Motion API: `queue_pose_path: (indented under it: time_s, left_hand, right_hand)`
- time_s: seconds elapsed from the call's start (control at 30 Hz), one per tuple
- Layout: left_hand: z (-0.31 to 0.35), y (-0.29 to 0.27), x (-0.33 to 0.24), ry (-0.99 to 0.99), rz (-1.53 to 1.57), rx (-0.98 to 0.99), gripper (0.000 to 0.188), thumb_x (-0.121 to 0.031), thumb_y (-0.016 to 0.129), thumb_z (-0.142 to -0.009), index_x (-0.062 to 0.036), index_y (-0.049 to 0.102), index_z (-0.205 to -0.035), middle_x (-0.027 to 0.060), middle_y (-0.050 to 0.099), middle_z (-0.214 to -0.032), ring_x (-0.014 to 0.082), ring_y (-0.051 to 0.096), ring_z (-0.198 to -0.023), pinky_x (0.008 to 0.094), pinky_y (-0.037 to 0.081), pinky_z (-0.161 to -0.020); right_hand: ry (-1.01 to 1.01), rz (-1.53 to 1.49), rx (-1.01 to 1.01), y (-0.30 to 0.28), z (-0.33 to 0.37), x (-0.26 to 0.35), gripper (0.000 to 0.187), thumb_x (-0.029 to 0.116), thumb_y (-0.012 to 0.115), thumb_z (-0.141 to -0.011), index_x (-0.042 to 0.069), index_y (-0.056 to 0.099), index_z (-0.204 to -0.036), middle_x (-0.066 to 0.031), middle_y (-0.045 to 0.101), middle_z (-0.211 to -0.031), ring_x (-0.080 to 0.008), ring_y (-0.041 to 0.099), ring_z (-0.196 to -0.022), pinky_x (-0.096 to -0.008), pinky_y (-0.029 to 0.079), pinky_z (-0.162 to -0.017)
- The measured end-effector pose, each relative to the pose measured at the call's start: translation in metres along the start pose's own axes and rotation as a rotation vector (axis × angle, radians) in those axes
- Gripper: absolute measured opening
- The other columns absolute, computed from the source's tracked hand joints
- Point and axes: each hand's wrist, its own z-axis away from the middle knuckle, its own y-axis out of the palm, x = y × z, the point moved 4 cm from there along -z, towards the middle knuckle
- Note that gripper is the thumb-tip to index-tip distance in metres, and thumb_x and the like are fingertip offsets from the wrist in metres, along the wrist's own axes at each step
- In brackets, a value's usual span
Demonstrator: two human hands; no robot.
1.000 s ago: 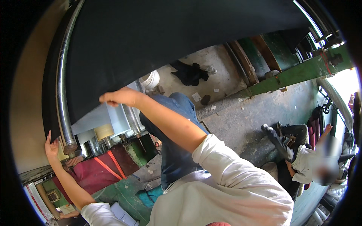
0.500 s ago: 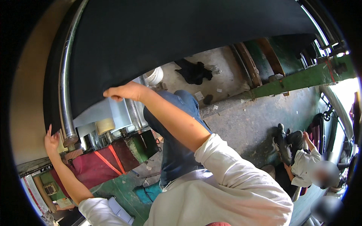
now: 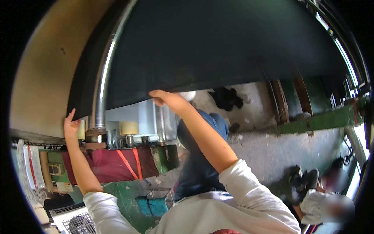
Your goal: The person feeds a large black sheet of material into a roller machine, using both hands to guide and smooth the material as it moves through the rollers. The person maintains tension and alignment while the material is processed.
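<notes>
A wide sheet of black fabric (image 3: 218, 46) stretches across the upper part of the view and runs past a shiny metal roller (image 3: 104, 78) at the left. My right hand (image 3: 169, 100) pinches the fabric's near edge to the right of the roller. At the fabric's left corner, beyond the roller, my left hand (image 3: 71, 125) has its fingers at the edge. The sheet seems to lie between finger and thumb there, though part of that grip is hidden.
Below the roller runs a machine beam draped in dark red cloth (image 3: 105, 165) with orange straps. A green metal beam (image 3: 319, 121) crosses at the right. Black cloth (image 3: 227, 98) lies on the floor beyond my legs. A seated person (image 3: 311, 204) is at the lower right.
The view has swung, so roller, fabric and floor sit further right and lower. Both hands stay at the fabric's edge, and that edge looks straighter between them.
</notes>
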Motion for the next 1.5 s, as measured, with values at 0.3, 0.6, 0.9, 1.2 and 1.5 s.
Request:
queue_pose_path:
  time_s: [0.3, 0.6, 0.9, 1.2, 1.5]
  left_hand:
    - [0.027, 0.060, 0.023, 0.092, 0.090, -0.036, 0.032, -0.031, 0.038, -0.096, -0.0161, 0.061, -0.113, 0.0069, 0.056, -0.112, 0.0198, 0.051, -0.088, 0.0285, 0.044, -0.076]
    - [0.047, 0.065, 0.027, 0.278, 0.244, -0.157, 0.024, -0.023, 0.046, -0.089, -0.0132, 0.057, -0.108, 0.0052, 0.056, -0.114, 0.0273, 0.047, -0.095, 0.0400, 0.049, -0.075]
    - [0.030, 0.076, 0.020, 0.268, -0.037, 0.220, 0.038, -0.013, 0.063, -0.079, -0.0152, 0.058, -0.116, 0.0073, 0.058, -0.089, 0.0145, 0.050, -0.062, 0.0266, 0.046, -0.056]
    - [-0.038, 0.033, 0.024, 0.128, -0.027, 0.398, 0.032, -0.030, 0.049, -0.091, -0.0209, 0.056, -0.121, -0.0039, 0.054, -0.118, 0.0106, 0.051, -0.093, 0.0238, 0.041, -0.082]
    - [-0.026, 0.040, 0.010, 0.071, 0.038, 0.158, 0.030, -0.035, 0.044, -0.093, -0.0240, 0.060, -0.117, -0.0020, 0.057, -0.111, 0.0108, 0.047, -0.088, 0.0203, 0.040, -0.077]
  right_hand:
    - [0.051, -0.052, 0.035, 0.000, 0.017, 0.021, 0.026, 0.014, 0.058, -0.080, 0.009, 0.047, -0.056, -0.0003, 0.045, -0.054, -0.0102, 0.040, -0.050, -0.0245, 0.031, -0.050]
    - [-0.094, -0.409, -0.490, -0.037, 0.002, 0.003, 0.006, 0.010, 0.060, -0.079, 0.010, 0.054, -0.078, 0.0027, 0.050, -0.076, -0.0100, 0.041, -0.055, -0.0230, 0.030, -0.049]
    - [0.066, -0.045, -0.307, -0.018, 0.008, -0.006, 0.014, 0.020, 0.063, -0.078, 0.007, 0.058, -0.081, -0.0011, 0.053, -0.073, -0.0120, 0.049, -0.062, -0.0239, 0.039, -0.058]
    - [0.060, -0.398, -0.090, -0.024, -0.002, -0.019, 0.009, 0.006, 0.058, -0.079, 0.005, 0.052, -0.073, -0.0040, 0.046, -0.061, -0.0108, 0.041, -0.050, -0.0253, 0.029, -0.044]
    - [-0.126, -0.483, -0.340, -0.026, 0.006, 0.016, 0.012, 0.015, 0.060, -0.079, 0.006, 0.053, -0.078, -0.0030, 0.051, -0.071, -0.0106, 0.042, -0.051, -0.0240, 0.027, -0.044]
